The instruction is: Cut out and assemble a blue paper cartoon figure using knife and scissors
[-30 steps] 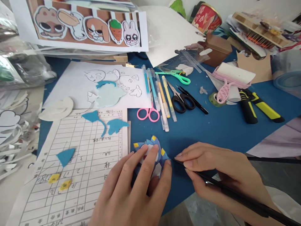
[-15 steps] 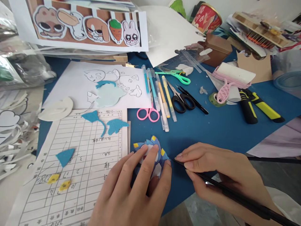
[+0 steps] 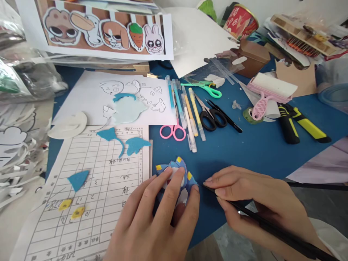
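A small blue character cutout with yellow patches lies on the blue table. My left hand rests over it, fingers spread and pressing it down; much of the cutout is hidden beneath them. Just right of it, my right hand pinches a long black tool, whose tip is near the cutout's right edge. Blue felt pieces and small yellow pieces lie on a gridded form at the left.
Behind the hands are pink-handled scissors, several pens, black scissors and black tweezers. Yellow-black pliers and a pink roller lie at right. A drawing sheet and a printed picture strip are farther back.
The whole view has shifted slightly, moving everything a little to the right in the picture. Both hands keep nearly the same pose beside and over the cutout.
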A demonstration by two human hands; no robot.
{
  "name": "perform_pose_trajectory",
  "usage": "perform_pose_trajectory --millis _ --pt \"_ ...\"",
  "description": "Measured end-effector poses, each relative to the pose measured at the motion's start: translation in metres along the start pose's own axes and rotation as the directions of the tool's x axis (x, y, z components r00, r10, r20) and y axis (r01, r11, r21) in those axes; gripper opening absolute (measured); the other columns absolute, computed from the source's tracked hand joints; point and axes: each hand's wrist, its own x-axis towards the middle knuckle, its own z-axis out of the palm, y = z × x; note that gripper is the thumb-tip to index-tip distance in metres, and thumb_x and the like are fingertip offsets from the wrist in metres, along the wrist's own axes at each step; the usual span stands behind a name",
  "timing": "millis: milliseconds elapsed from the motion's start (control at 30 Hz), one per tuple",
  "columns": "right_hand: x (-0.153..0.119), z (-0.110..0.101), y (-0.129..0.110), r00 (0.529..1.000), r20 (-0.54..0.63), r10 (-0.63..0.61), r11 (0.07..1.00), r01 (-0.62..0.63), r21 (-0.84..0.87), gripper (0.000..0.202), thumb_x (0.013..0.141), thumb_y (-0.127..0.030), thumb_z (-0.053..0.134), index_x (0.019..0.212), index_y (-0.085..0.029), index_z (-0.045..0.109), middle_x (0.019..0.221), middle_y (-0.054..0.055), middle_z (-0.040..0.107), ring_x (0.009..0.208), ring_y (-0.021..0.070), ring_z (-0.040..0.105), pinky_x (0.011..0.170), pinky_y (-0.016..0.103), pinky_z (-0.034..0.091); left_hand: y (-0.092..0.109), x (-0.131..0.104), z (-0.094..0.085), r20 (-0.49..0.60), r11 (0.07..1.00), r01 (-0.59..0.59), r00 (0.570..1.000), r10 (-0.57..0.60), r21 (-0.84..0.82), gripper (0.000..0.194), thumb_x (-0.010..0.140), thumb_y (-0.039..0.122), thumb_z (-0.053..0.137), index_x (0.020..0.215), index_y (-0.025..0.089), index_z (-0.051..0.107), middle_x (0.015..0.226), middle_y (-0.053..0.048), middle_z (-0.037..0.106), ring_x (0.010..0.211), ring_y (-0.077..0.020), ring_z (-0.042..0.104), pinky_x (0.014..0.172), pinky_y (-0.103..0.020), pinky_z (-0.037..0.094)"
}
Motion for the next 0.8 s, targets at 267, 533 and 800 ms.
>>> perform_pose_trajectory --millis 267,533,800 --pt "0.001 0.0024 -0.0002 1.0 -0.016 -0.018 0.999 0.018 -0.041 0.025 0.074 -0.001 0.055 0.078 -0.025 0.055 0.074 0.001 0.076 0.069 0.0127 0.074 0.066 0.016 0.062 0.001 0.0007 0.0023 -0.008 1.0 0.008 1.0 -0.008 -0.008 0.036 0.1 0.021 0.032 0.125 0.03 0.057 0.14 -0.005 0.057 0.124 -0.0252 0.054 0.094 -0.041 0.045" --pt "0.0015 0.0021 -0.0014 1.0 -0.011 -0.017 0.998 0.017 -0.053 0.025 0.073 0.0 0.055 0.076 -0.024 0.054 0.073 0.0 0.076 0.069 0.0106 0.074 0.066 0.013 0.06 0.0014 -0.0001 -0.0004 -0.006 1.0 0.009 1.0 -0.009 -0.002 0.036 0.101 0.023 0.032 0.126 0.03 0.057 0.14 -0.006 0.057 0.124 -0.026 0.053 0.094 -0.042 0.046" --pt "-0.0012 0.0018 -0.002 1.0 -0.006 -0.026 0.998 0.026 -0.062 0.026 0.073 0.001 0.053 0.077 -0.025 0.053 0.076 0.0 0.075 0.071 0.0118 0.074 0.066 0.016 0.061 0.0005 -0.0004 0.0022 -0.019 1.0 0.006 1.0 -0.006 0.007 0.037 0.102 0.021 0.03 0.125 0.03 0.058 0.139 -0.005 0.058 0.124 -0.0247 0.054 0.093 -0.041 0.046"
